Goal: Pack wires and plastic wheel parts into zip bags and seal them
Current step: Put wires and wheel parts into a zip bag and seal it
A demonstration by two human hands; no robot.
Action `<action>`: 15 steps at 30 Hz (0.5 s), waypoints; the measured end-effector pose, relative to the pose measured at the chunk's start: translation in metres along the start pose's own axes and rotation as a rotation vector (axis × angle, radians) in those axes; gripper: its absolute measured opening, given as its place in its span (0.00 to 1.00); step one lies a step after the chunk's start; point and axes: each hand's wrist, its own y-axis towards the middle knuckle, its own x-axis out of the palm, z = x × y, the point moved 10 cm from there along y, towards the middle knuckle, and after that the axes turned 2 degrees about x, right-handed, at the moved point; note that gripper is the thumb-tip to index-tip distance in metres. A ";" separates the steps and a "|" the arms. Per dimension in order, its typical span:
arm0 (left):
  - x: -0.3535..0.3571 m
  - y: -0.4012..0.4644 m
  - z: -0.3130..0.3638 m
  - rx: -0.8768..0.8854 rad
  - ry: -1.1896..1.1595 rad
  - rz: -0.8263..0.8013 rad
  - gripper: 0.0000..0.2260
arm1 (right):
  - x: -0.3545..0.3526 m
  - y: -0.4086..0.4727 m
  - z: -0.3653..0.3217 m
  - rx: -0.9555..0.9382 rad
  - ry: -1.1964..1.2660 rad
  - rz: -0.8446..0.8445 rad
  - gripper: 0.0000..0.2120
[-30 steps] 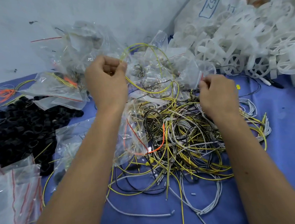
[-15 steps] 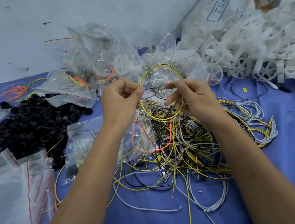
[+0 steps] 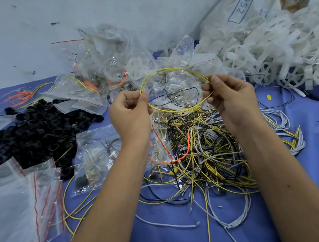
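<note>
Change vs 1 s ago: then my left hand was fisted on the yellow wire up high and my right was off at a bag edge. Now both hands are on the same wire, coiled into a loop of about 2 turns. Judgement: coiling is near done, next is a bag.

Left to right:
- Empty zip bags (image 3: pixel 26 200), red seal strips, stacked at the left edge.
- Black rings (image 3: pixel 38 131), loose heap just behind them.
- Filled bags (image 3: pixel 93 84) piled toward the wall.
- Left hand (image 3: pixel 130 111) pinches the yellow wire (image 3: pixel 171 70) between thumb and fingers on the loop's left side.
- Loop held in the air above the wire pile (image 3: pixel 201 150), between my hands.
- Right hand (image 3: pixel 230 99) pinches the loop's right side, fingers curled round it.
- White wheels (image 3: pixel 268 57) heaped far right, against a big sack (image 3: pixel 241 7).

In the way: the loop looks springy, likely to uncoil if 1 hand lets go. No open bag is at hand; the empties are well apart from the loop. The tangled pile underneath could snag any loose end.
</note>
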 end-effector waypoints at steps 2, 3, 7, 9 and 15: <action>0.000 -0.003 0.000 -0.002 -0.023 0.047 0.11 | 0.001 0.000 0.004 0.037 0.056 0.003 0.04; -0.001 -0.004 -0.001 -0.007 -0.039 0.076 0.11 | 0.002 0.001 0.007 0.059 0.089 0.007 0.04; -0.003 -0.009 -0.005 -0.042 -0.122 0.190 0.11 | 0.004 0.004 0.026 0.133 0.155 0.017 0.25; -0.002 -0.013 -0.003 -0.022 -0.144 0.227 0.10 | 0.006 0.005 0.029 0.128 0.031 -0.001 0.28; 0.018 -0.025 -0.001 0.042 -0.042 0.127 0.10 | 0.027 -0.007 0.046 0.252 -0.218 -0.206 0.17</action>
